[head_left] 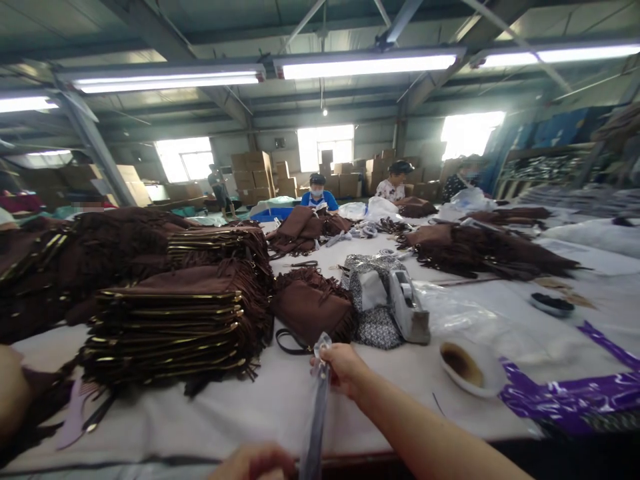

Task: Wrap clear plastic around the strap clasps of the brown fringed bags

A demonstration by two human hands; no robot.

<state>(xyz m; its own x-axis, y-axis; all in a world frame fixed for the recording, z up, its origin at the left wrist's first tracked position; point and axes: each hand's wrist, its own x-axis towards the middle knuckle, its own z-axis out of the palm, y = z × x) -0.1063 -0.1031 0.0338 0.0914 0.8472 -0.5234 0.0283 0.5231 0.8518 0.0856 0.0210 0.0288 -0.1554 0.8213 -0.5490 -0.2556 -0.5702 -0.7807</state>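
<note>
My right hand (343,370) pinches the upper end of a dark strap wrapped in clear plastic (316,413), which hangs toward the table's front edge. Low in the view, my left hand (260,461) is beside the strap's lower part; its fingers are blurred and partly cut off by the frame. Just beyond my right hand lies a brown fringed bag (313,307) with a dark wrist loop (290,343). To the left rises a stack of brown fringed bags with gold zippers (165,327). A tape dispenser (410,303) stands right of the single bag, against a grey patterned bundle (377,327).
A tape roll (463,367) and purple plastic packaging (570,397) lie at the right. A lilac comb (75,413) sits front left, near a blurred bare limb (13,393). More fringed bags (470,247) cover the far table, where people (320,197) sit.
</note>
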